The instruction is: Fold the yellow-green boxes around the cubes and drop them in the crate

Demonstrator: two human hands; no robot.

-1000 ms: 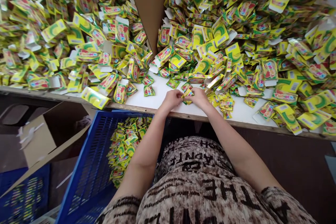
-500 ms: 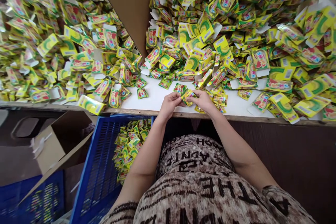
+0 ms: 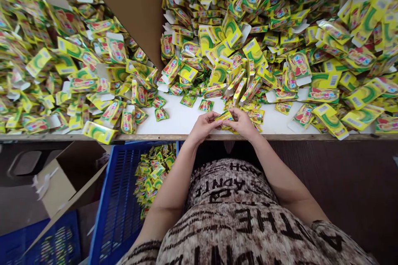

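"Printed paperboard cartons [image 3: 248, 20], yellow and green, were the main thing here. How was the whole bench laid out?"

"The counter [image 3: 183, 121] ran across the view with its white top, and the cartons lay heaped over its far part, on both sides of an upright cardboard divider [image 3: 124, 8]. Near the left, below the counter's edge, stood a blue plastic crate [image 3: 105, 215] with more cartons [image 3: 152, 178] in it, and just beside it a cardboard box [image 3: 71, 178]."

"And the hands?"

"Both were drawn in close, with only a narrow gap, just above the white top near the front edge. The left hand [image 3: 202, 127] and the right hand [image 3: 242, 123] pinched one small carton [image 3: 224, 116] between them. Their fingers covered much of it, so I couldn't tell whether it was folded shut."

"How would that carton have handled?"

"Very light, I'd judge: thin, fairly stiff card with a glossy face that could slip from dry fingertips. The flaps looked like the weak part, apt to crease under a hard squeeze. I'd have held it by its long edges, between thumb and fingertips, rather than by a loose flap."
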